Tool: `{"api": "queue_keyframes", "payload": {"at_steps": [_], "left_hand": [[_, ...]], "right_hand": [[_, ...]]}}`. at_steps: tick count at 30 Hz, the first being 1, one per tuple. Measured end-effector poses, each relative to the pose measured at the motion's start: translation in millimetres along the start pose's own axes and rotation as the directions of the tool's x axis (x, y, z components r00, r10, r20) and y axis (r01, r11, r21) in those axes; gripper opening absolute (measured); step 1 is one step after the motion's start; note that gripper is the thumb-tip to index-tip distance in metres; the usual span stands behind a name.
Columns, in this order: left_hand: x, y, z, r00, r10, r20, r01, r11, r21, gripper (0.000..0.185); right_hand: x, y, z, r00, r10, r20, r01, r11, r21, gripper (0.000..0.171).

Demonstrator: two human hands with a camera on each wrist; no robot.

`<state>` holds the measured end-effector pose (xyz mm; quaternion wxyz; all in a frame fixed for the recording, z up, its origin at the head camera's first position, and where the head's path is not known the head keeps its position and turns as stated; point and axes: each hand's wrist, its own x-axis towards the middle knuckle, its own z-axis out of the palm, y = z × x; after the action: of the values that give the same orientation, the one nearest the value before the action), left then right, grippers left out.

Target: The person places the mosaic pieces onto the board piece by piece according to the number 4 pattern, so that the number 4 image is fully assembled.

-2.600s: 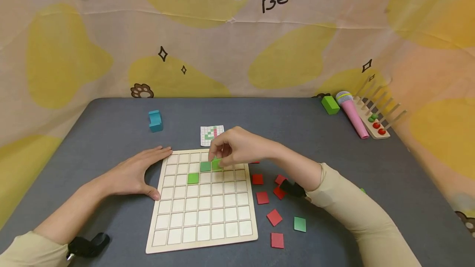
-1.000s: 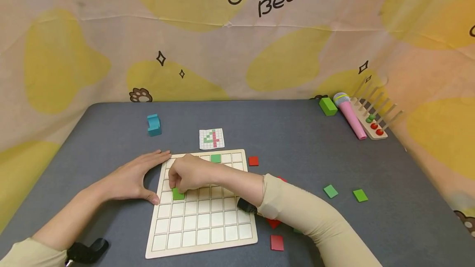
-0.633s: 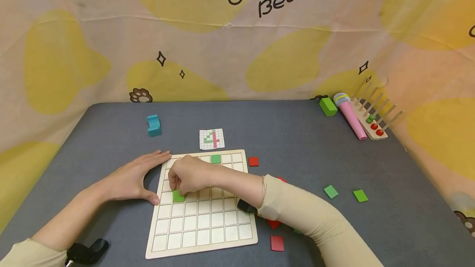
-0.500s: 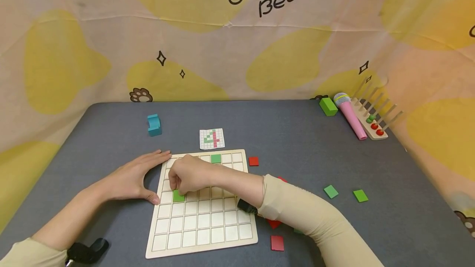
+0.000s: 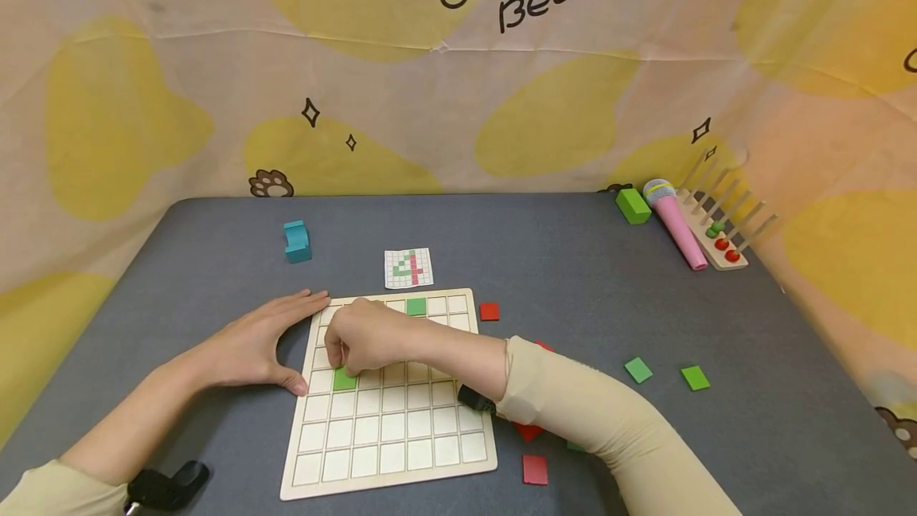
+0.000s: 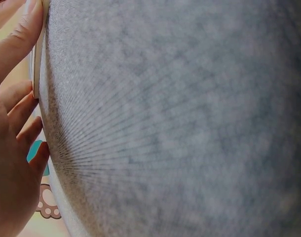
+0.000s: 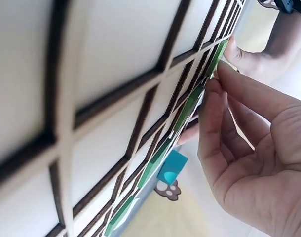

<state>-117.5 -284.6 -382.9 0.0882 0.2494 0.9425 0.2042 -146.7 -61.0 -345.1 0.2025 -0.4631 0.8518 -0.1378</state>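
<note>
A wooden grid board (image 5: 401,428) lies on the grey table. My right hand (image 5: 341,360) reaches across its left part, and its curled fingertips pinch a green tile (image 5: 345,379) sitting in a cell near the left edge. In the right wrist view the fingertips (image 7: 213,89) touch the edge of that green tile (image 7: 218,52), with more green tiles (image 7: 189,107) lined up behind it. Another green tile (image 5: 416,306) sits in the top row. My left hand (image 5: 251,341) lies flat on the table, fingers straight against the board's left edge (image 6: 37,59).
A small pattern card (image 5: 408,268) lies behind the board and a blue block (image 5: 297,241) at the back left. Loose red tiles (image 5: 534,469) and green tiles (image 5: 637,370) lie to the right. A green block (image 5: 634,205), pink microphone (image 5: 673,223) and bead rack (image 5: 719,239) stand at the far right.
Since 2.6 s ago my right hand has moved from the board's upper middle to its left side with a green tile. Over the last second nothing has visibly shifted.
</note>
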Motion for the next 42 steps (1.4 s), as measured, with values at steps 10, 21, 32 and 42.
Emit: {"api": "queue_keyframes", "payload": {"at_steps": [10,21,32,42], "left_hand": [[0.8,0.2,0.5,1.000,-0.001,-0.001,0.001,1.000,0.010,0.122],[1.2,2.2,-0.1,1.000,-0.005,0.010,0.005,1.000,0.008,0.122],[0.8,2.2,-0.3,1.000,-0.006,0.007,0.005,1.000,0.010,0.123],[1.5,2.8,-0.2,1.000,-0.005,0.011,0.005,1.000,0.014,0.121]], "right_hand": [[-21,16,-33,0.996,0.011,-0.091,-0.003,0.996,0.088,0.012],[-83,81,-58,0.981,0.110,-0.161,-0.081,0.981,0.179,0.013],[-152,138,-63,0.965,0.202,-0.165,-0.165,0.962,0.217,0.017],[-210,183,-54,0.975,0.210,-0.079,-0.180,0.942,0.282,0.022]]}}
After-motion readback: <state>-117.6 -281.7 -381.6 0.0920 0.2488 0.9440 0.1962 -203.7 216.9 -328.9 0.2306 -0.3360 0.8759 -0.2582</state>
